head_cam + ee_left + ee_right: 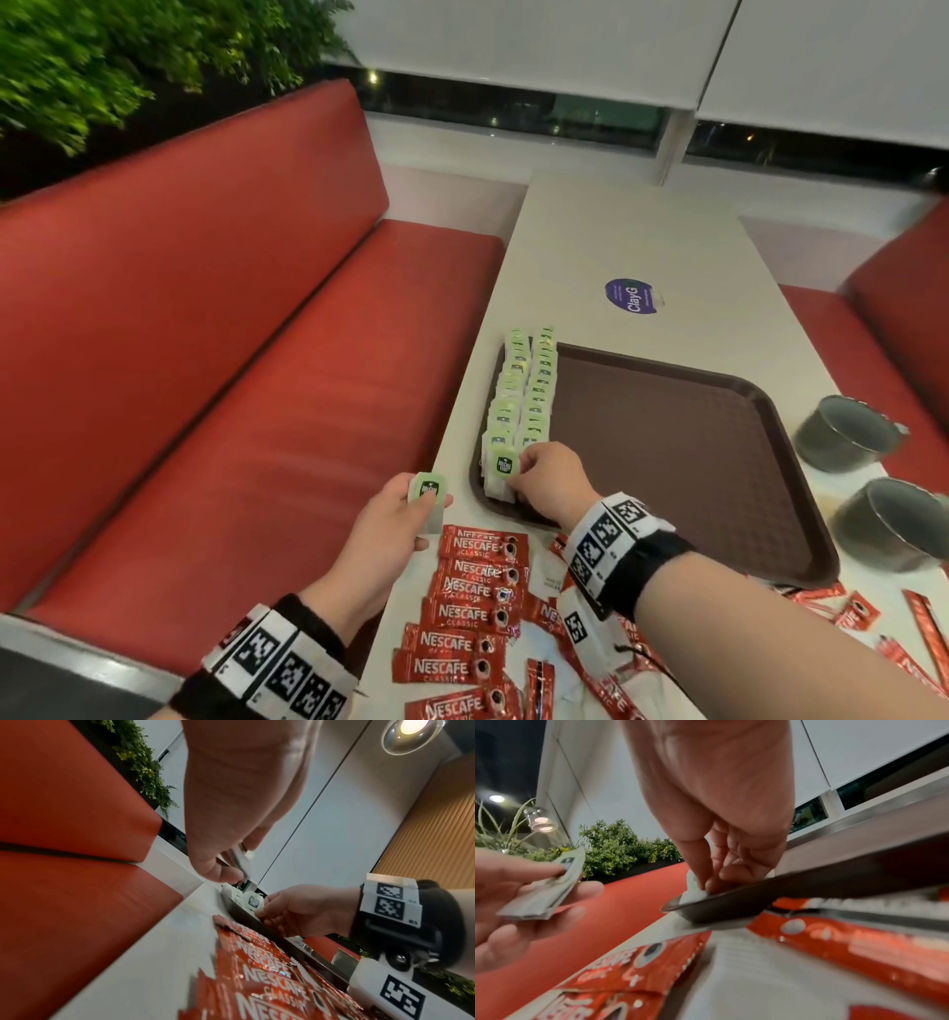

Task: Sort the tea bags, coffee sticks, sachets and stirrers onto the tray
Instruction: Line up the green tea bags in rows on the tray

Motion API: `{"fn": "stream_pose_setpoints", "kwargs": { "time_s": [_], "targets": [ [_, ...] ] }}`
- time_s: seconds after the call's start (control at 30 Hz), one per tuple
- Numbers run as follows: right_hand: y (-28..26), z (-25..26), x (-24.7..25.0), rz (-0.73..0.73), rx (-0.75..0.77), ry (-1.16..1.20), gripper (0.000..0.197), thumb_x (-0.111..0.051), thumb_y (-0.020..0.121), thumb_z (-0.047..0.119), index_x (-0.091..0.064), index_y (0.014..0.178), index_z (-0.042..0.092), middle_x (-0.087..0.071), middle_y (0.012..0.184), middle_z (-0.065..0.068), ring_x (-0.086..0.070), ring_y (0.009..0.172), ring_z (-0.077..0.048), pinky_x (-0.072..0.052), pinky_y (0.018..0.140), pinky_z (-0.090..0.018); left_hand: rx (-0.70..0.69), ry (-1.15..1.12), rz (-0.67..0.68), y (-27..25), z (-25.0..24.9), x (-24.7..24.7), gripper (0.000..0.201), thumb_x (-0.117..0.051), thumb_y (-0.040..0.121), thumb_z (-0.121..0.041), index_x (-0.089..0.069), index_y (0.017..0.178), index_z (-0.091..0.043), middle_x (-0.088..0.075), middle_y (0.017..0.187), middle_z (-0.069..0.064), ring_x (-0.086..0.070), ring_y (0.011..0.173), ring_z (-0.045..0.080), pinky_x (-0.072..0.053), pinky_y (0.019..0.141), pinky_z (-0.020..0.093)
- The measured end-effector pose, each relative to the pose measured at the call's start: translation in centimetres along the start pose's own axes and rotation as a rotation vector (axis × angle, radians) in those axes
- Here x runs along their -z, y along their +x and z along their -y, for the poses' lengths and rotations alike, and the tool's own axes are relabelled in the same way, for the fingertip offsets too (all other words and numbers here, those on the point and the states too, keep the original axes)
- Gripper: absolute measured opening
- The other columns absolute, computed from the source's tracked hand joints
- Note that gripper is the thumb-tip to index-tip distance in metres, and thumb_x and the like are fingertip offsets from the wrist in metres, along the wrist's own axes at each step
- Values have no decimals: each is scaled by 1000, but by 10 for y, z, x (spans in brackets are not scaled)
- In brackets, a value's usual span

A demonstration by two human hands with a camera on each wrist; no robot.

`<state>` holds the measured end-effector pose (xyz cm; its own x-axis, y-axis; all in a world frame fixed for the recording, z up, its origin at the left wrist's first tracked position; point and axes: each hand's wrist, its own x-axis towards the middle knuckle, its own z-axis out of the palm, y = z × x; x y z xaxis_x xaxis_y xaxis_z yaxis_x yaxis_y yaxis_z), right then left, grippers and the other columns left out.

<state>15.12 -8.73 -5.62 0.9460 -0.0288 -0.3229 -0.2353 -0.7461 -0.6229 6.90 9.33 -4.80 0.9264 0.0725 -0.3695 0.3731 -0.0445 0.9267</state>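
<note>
My right grip [534, 475] pinches a green-tagged white paper tea bag [502, 475] onto the brown plastic tray [683, 452], extending the row beyond it. My left grip [398, 514] holds spare tea bags [429, 493] alongside, ready to feed.

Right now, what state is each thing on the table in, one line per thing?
Tray: flat on the table, two rows of tea bags along its left edge, rest bare.
Tea bag rows: on the tray, overlapping.
Right hand: pinching the nearest tea bag at the tray's near corner.
Left hand: holding another tea bag off the tray.
Coffee sachets: loose on the table, unsorted.
Two metal cups: upright beside the tray.
</note>
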Motion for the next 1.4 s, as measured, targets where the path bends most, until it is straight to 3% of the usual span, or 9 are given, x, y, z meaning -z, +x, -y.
{"fn": "stream_pose_setpoints", "kwargs": {
  "time_s": [0.13, 0.33, 0.5, 0.7, 0.83, 1.13, 1.23, 1.33, 1.4],
  "targets": [
    [3, 8, -1, -2, -13, -146, 24, -64, 81, 9, -46, 68, 18, -54, 79, 0, -58, 78, -21, -45, 58, -23, -15, 56, 8, 1, 1, 5, 13, -52, 96, -17, -65, 97, -20, -70, 89, -1, -56, 73, 10, -43, 66, 27],
    [-16, 15, 19, -65, 90, -91, 25, -63, 87, 24, -49, 107, 18, -57, 80, 2, -58, 69, -13, -43, 55, -24, 15, 6, 41, 8, -1, 3, 20, -52, 93, -3, -67, 93, -15, -70, 86, 6, -60, 68, 10, -48, 61, 24],
    [-48, 13, 24, 144, 229, 89, 28, -76, 78, 28, -60, 101, 23, -63, 87, 8, -52, 68, 1, -39, 59, -8, -31, 5, 96, 12, -11, -15, 18, -55, 90, 3, -65, 98, -10, -69, 82, 2, -60, 62, 10, -47, 57, 21],
    [-51, 2, 18, 51, 232, 228, 14, -73, 80, 13, -60, 73, 13, -53, 67, 2, -46, 61, -8, -37, 57, -17, -77, 51, 157, 13, -18, -42, 15, -60, 89, 0, -63, 96, -13, -68, 93, 6, -69, 83, 21, -57, 71, 27],
    [-36, -6, 19, -24, 173, 181, 20, -70, 81, 13, -54, 69, 13, -54, 69, -5, -48, 64, -15, -40, 61, -27, -114, 161, 71, 15, -21, -41, 20, -60, 87, 0, -61, 97, -18, -60, 101, 4, -58, 84, 12, -54, 76, 26],
    [-10, 1, 6, 32, 113, -97, 32, -63, 84, 11, -43, 64, 25, -48, 72, 6, -48, 74, -16, -30, 52, -16, -116, 179, 26, 19, -13, -22, 17, -60, 88, -4, -62, 93, -20, -62, 99, 3, -58, 81, 15, -53, 76, 32],
    [-9, 4, 5, 51, 112, -184, 19, -60, 82, 6, -52, 71, 19, -57, 83, 0, -53, 80, -18, -36, 56, -19, -117, 183, 15, 18, -9, -16, 15, -61, 88, -5, -62, 93, -19, -62, 97, 2, -57, 77, 15, -53, 76, 33],
    [-10, 9, 5, 65, 120, -259, 16, -61, 84, 9, -63, 100, 13, -62, 105, -5, -57, 97, -21, -44, 74, -24, -119, 189, 13, 18, -6, -13, 17, -61, 87, -5, -63, 93, -20, -62, 97, 1, -58, 80, 14, -53, 77, 34],
    [-9, 11, 4, 70, 125, -282, 15, -61, 85, 11, -61, 100, 13, -61, 102, -5, -57, 95, -22, -45, 74, -26, -116, 182, 7, 19, -5, -11, 17, -62, 87, -5, -62, 93, -21, -62, 98, 1, -58, 80, 14, -52, 78, 33]
  ]
}}
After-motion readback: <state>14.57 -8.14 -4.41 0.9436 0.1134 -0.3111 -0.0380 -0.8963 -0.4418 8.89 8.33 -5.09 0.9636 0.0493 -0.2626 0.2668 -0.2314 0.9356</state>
